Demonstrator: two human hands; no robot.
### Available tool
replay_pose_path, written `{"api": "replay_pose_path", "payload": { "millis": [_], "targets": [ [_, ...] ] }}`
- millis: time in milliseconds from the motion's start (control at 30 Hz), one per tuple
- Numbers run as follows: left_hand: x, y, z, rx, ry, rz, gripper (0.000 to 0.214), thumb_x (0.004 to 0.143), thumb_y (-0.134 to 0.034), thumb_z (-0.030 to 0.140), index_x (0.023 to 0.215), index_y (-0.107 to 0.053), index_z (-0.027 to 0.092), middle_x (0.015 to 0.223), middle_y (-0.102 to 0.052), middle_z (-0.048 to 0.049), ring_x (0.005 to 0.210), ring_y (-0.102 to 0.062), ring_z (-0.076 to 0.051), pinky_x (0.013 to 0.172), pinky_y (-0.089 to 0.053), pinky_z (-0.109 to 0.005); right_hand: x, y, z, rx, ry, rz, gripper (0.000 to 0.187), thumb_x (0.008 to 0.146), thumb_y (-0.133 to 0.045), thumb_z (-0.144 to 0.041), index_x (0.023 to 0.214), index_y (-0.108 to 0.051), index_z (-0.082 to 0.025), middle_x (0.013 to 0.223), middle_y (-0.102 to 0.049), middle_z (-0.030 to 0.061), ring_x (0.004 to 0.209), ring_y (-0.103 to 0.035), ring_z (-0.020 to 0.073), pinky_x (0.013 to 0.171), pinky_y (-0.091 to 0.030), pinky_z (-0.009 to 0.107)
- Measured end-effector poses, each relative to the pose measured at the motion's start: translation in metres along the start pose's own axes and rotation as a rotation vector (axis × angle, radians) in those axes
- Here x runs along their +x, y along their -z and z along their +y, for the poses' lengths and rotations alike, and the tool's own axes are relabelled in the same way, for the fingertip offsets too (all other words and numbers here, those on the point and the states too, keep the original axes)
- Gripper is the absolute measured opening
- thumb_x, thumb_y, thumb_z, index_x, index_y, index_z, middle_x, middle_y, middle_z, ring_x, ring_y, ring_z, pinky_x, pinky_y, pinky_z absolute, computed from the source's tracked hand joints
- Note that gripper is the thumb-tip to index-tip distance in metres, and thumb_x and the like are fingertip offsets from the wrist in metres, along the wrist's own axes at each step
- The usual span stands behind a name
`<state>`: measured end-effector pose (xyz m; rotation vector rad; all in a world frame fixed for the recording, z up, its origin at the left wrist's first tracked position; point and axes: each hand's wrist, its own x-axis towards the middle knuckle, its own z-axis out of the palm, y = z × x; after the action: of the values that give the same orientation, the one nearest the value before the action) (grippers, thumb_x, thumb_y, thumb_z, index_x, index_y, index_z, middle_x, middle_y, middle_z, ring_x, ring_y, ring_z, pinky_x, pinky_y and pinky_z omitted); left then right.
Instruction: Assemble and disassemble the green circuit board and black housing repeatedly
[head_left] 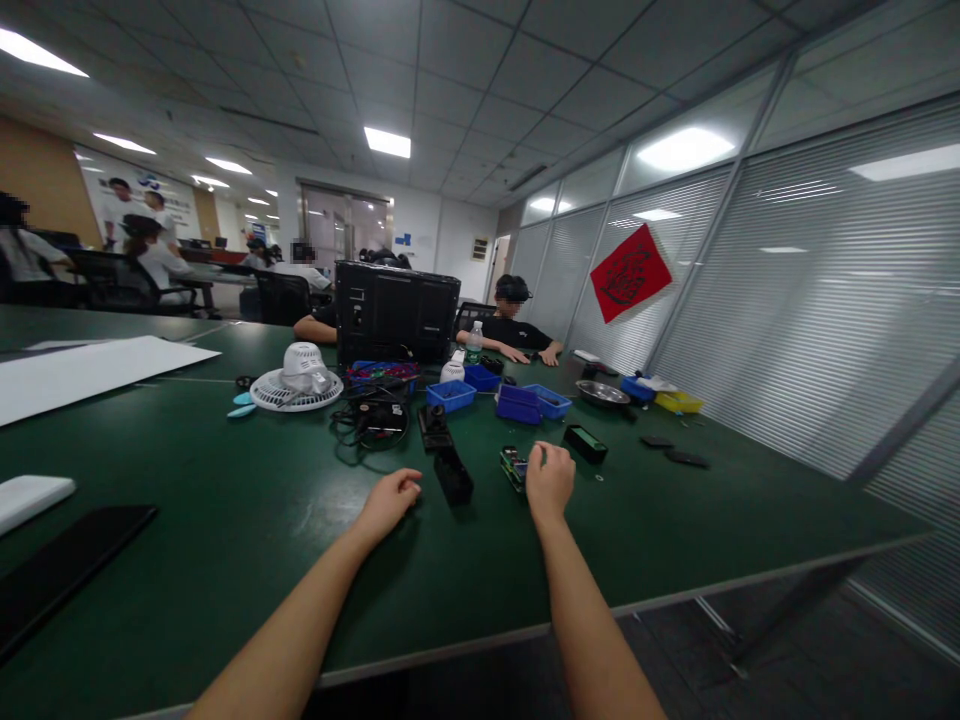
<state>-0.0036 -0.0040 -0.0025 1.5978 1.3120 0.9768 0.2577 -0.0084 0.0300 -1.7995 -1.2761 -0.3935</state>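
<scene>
Both my forearms reach out over a dark green table (225, 520). My left hand (390, 502) rests on the table with its fingers curled in, empty as far as I can see, just left of a small black block (453, 475). My right hand (550, 480) is curled loosely beside a small green circuit board part (513, 466), touching or nearly touching it; I cannot tell whether it grips anything. A black box-shaped part (585, 443) lies just beyond my right hand.
Farther back are a white fan (296, 385), tangled black cables (373, 418), blue bins (517, 402), a black computer case (395, 312), a metal bowl (602, 393) and a yellow bin (679, 402). A person sits across the table. White sheet (82, 370) and a dark tablet (60, 565) lie left.
</scene>
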Motion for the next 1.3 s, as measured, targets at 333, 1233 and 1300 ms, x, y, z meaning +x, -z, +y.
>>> {"api": "replay_pose_path", "payload": {
  "millis": [333,1233,1300],
  "targets": [
    [-0.001,0.001,0.002,-0.012,-0.01,-0.006,0.037,0.067,-0.048,0.029,0.098,-0.057,0.012,0.059,-0.05,0.0039,0.05,-0.044,-0.009,0.049,-0.036,-0.021,-0.007,-0.006,-0.009,-0.366,0.028,-0.512,0.044,0.089,-0.028,-0.036,0.096,-0.062,-0.01,0.096,-0.061,0.0193,0.088,-0.056,0.0276,0.072,-0.04,0.038],
    [0.001,0.0,0.003,0.02,-0.004,-0.005,0.034,0.068,-0.047,0.025,0.098,-0.058,0.012,0.057,-0.051,0.0038,0.051,-0.047,-0.01,0.051,-0.037,-0.021,-0.027,-0.009,-0.031,-0.183,0.218,-0.534,0.035,0.085,-0.041,-0.037,0.112,-0.054,-0.019,0.099,-0.06,0.0091,0.092,-0.056,0.0204,0.068,-0.041,0.027],
    [0.001,0.0,0.002,0.025,-0.007,-0.012,0.034,0.068,-0.047,0.025,0.098,-0.058,0.012,0.057,-0.051,0.004,0.05,-0.046,-0.01,0.051,-0.037,-0.021,-0.027,-0.011,-0.03,-0.159,0.212,-0.521,0.036,0.082,-0.045,-0.036,0.112,-0.054,-0.018,0.1,-0.06,0.0091,0.092,-0.056,0.0208,0.07,-0.041,0.027]
  ]
}}
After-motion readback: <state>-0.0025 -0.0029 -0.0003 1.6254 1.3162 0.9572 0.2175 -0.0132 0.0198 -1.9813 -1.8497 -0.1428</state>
